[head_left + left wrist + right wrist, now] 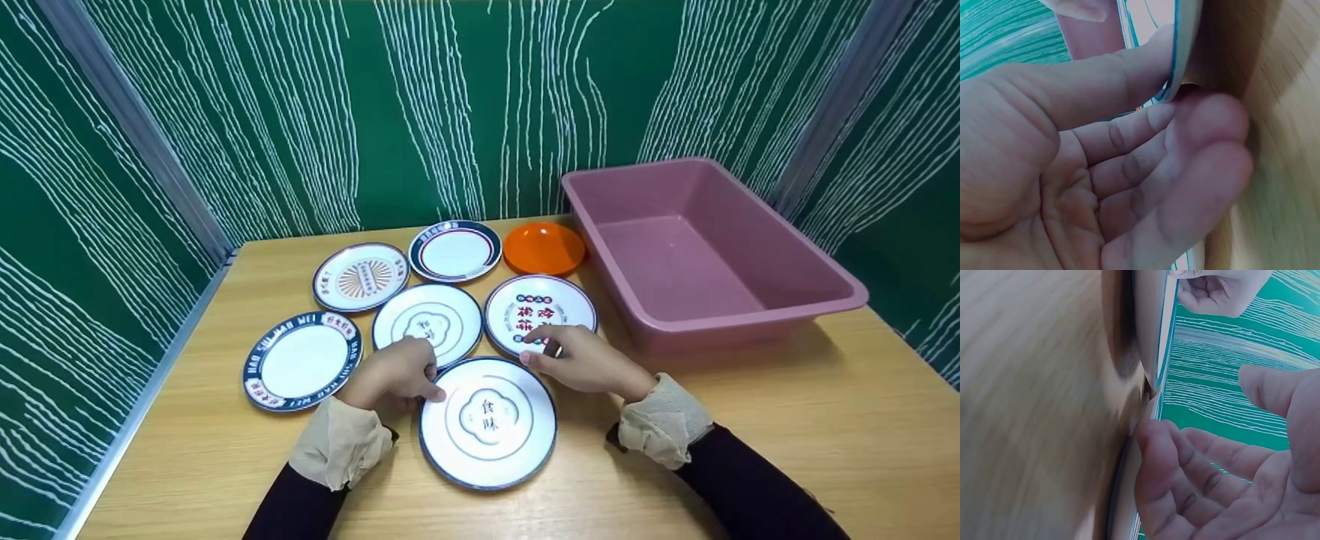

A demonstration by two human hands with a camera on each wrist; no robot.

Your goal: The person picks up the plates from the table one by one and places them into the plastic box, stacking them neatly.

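My left hand [397, 371] grips the left edge of the nearest white plate [488, 450], which has a thin blue rim and a dark flower-shaped emblem. In the left wrist view the thumb lies over the rim of that plate [1184, 45] and the fingers curl beneath it. The left side of the plate stands off the wood. My right hand [585, 360], fingers loosely bent and thumb apart, is over the near edge of a white plate with red lettering [553, 300]. Nothing is between its thumb and fingers.
A similar emblem plate [456, 307], a blue-rimmed plate [300, 364], a sunburst plate [330, 281], a dark-rimmed plate [456, 251] and an orange plate [543, 247] lie behind or left. A pink tub [675, 262] stands right on the wooden table [825, 435]. Green walls [450, 97] enclose it.
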